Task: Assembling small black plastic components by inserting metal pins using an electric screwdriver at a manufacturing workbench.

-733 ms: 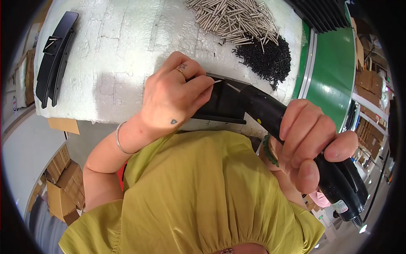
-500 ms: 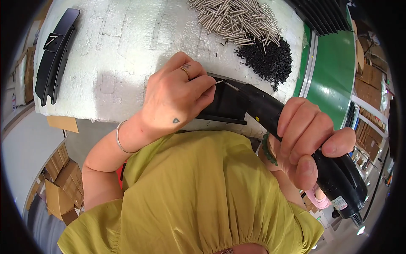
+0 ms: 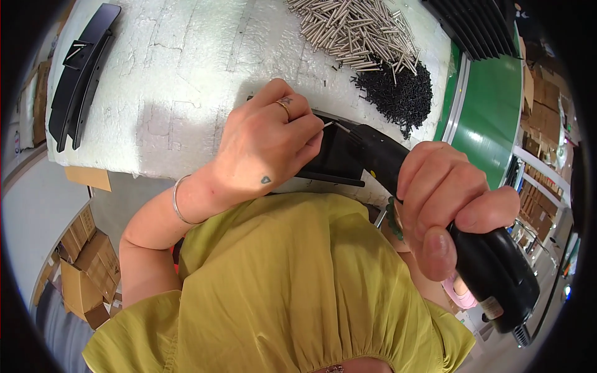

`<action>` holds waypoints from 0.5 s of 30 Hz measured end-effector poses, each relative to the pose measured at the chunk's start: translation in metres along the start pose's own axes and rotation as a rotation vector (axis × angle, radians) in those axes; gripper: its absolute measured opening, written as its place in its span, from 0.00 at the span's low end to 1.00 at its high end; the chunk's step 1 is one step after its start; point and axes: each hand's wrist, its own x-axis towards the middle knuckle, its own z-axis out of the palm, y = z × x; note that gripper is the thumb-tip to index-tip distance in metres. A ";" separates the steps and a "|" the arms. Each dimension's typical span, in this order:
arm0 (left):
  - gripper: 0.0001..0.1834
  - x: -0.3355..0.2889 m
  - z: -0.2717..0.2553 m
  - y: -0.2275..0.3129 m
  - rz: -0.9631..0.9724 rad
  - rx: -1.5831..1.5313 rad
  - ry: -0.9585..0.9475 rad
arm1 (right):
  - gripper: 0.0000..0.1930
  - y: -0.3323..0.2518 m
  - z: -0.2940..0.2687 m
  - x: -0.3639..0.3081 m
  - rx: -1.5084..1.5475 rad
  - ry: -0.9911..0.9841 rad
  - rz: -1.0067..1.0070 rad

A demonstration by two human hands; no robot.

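My left hand (image 3: 264, 140) is closed in a pinch, and the tip of a thin silver pin (image 3: 328, 124) sticks out from its fingertips. My right hand (image 3: 438, 202) is wrapped round a black electric screwdriver (image 3: 500, 273), held slanting with its nose toward the left hand. The screwdriver's bit (image 3: 341, 126) ends close to the pin's tip; whether they touch I cannot tell. Below both lies a black panel (image 3: 336, 160) at the table's near edge, partly covered by my left hand.
Beyond my hands are a heap of silver pins (image 3: 354, 31) and a pile of small black screws (image 3: 401, 93) on the white foam-covered table (image 3: 180, 81). Black curved parts (image 3: 81, 81) lie at the left. A stack of black parts (image 3: 476, 28) stands far right, beside a green surface (image 3: 488, 105).
My left hand has shifted slightly right with the pin. My right hand and the screwdriver's body have moved a little left, and the view has shifted slightly.
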 end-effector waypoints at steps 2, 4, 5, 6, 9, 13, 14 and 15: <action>0.10 0.001 -0.001 0.000 -0.001 -0.027 -0.005 | 0.15 0.001 0.003 0.003 -0.027 -0.006 0.004; 0.10 0.000 -0.002 0.000 0.002 -0.025 -0.041 | 0.15 0.001 0.004 0.005 -0.053 -0.013 0.006; 0.10 0.000 -0.002 0.000 -0.001 -0.025 -0.039 | 0.15 0.001 0.003 0.007 -0.061 -0.038 0.014; 0.10 0.000 -0.002 0.000 0.006 -0.018 -0.042 | 0.15 0.000 0.003 0.008 -0.070 -0.063 0.022; 0.10 -0.001 -0.002 0.000 0.014 -0.008 -0.049 | 0.15 0.000 0.004 0.010 -0.093 -0.075 0.033; 0.11 -0.003 -0.003 0.000 0.025 0.016 -0.057 | 0.15 0.001 0.002 0.011 -0.071 -0.091 0.034; 0.11 -0.003 -0.003 0.000 0.033 0.011 -0.057 | 0.15 -0.001 0.000 0.011 -0.036 -0.052 0.051; 0.12 -0.004 -0.004 0.000 0.022 0.010 -0.087 | 0.15 -0.002 -0.002 0.011 0.000 -0.013 0.068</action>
